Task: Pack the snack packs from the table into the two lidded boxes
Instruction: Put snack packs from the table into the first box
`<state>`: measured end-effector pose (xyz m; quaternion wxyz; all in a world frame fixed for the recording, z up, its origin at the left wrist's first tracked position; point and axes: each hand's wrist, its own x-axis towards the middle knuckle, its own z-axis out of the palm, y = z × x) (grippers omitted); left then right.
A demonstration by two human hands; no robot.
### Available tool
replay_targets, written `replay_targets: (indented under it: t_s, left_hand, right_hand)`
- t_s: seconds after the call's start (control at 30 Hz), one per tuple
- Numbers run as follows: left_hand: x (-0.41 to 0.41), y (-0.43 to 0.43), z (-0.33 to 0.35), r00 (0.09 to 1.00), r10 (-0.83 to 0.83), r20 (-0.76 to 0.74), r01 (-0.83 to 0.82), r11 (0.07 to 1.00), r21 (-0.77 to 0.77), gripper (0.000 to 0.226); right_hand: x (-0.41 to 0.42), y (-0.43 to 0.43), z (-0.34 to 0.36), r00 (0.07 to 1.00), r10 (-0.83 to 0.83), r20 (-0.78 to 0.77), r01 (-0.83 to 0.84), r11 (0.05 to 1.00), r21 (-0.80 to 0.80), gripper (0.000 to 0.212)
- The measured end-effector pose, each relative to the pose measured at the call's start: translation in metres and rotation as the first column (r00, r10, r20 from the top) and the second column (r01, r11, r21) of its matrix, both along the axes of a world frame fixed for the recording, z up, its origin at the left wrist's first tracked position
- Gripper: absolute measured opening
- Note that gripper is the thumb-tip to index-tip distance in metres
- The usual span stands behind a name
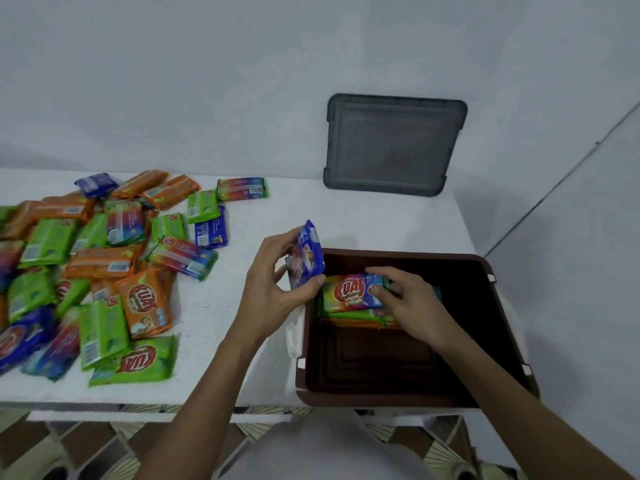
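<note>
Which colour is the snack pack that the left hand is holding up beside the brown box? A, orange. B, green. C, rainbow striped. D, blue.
D: the left hand pinches a blue pack upright at the edge of the box, while the rainbow pack lies inside it, gripped by the right hand.

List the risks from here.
The blue pack, pinched in the left hand at the rim of the brown box, could slip outside it. The right hand gripping the rainbow pack might nudge the box, which sits at the table edge. The grey lid leaning on the wall could slide down.
</note>
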<state>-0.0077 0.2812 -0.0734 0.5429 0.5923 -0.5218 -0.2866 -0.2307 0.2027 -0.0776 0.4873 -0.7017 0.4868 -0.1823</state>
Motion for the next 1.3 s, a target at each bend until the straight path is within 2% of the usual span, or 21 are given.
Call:
replay_targets:
  t_s: [0.13,0.27,0.33,0.43,0.5,0.57,0.67,0.77,0.87,0.97,1.17,1.3]
  left_hand:
    - [-0.004,-0.003,0.005,0.999,-0.043,0.032,0.043,0.999,0.003,0.067]
    - [-0.002,-0.004,0.008,0.994,-0.072,0.082,0.07,0.997,0.027,0.068]
    - [-0.001,-0.004,0.007,0.99,-0.084,0.113,0.08,0.996,0.038,0.071]
    - [-0.001,-0.005,0.007,0.981,-0.111,0.157,0.105,0.993,0.046,0.071]
    - [-0.001,-0.005,0.009,0.974,-0.136,0.184,0.13,0.991,0.044,0.069]
    - [-0.001,-0.005,0.011,0.963,-0.158,0.218,0.152,0.987,0.044,0.069]
    - [-0.001,-0.007,0.013,0.93,-0.177,0.322,0.17,0.984,0.049,0.069]
    - [-0.002,-0.011,0.014,0.896,-0.187,0.403,0.179,0.982,0.059,0.07]
    - [-0.004,-0.012,0.015,0.863,-0.179,0.471,0.172,0.983,0.058,0.071]
    - [-0.007,-0.013,0.015,0.836,-0.146,0.528,0.145,0.989,0.043,0.075]
    - [-0.004,-0.011,0.014,0.878,-0.16,0.451,0.14,0.987,0.077,0.074]
    - [0.002,-0.008,0.003,0.861,-0.122,0.493,0.1,0.992,0.071,0.063]
  right_hand:
    - [0.007,-0.001,-0.009,0.973,0.028,-0.23,-0.078,0.974,-0.211,0.038]
    - [0.014,0.003,-0.014,0.933,0.014,-0.36,-0.162,0.91,-0.383,0.038]
    - [0.014,0.002,-0.015,0.906,0.023,-0.422,-0.207,0.895,-0.395,0.038]
    - [0.009,0.0,-0.006,0.904,0.04,-0.425,-0.207,0.912,-0.355,0.039]
    - [0.005,-0.001,0.006,0.919,0.005,-0.394,-0.173,0.904,-0.391,0.037]
    - [0.005,0.001,0.024,0.962,-0.014,-0.274,-0.103,0.907,-0.408,0.034]
    - [0.012,0.004,0.049,0.997,0.008,0.072,0.007,0.979,-0.204,0.031]
    - [0.021,0.006,0.061,0.971,0.044,0.236,-0.027,0.997,-0.073,0.036]
    - [0.027,0.009,0.06,0.956,0.066,0.285,-0.064,0.998,-0.016,0.042]
    - [0.029,0.01,0.057,0.954,0.056,0.293,-0.049,0.998,-0.029,0.04]
    - [0.002,0.004,0.06,0.958,0.001,0.286,-0.003,1.0,0.006,0.032]
    - [-0.04,-0.004,0.062,0.962,-0.075,0.262,0.067,0.997,0.039,0.033]
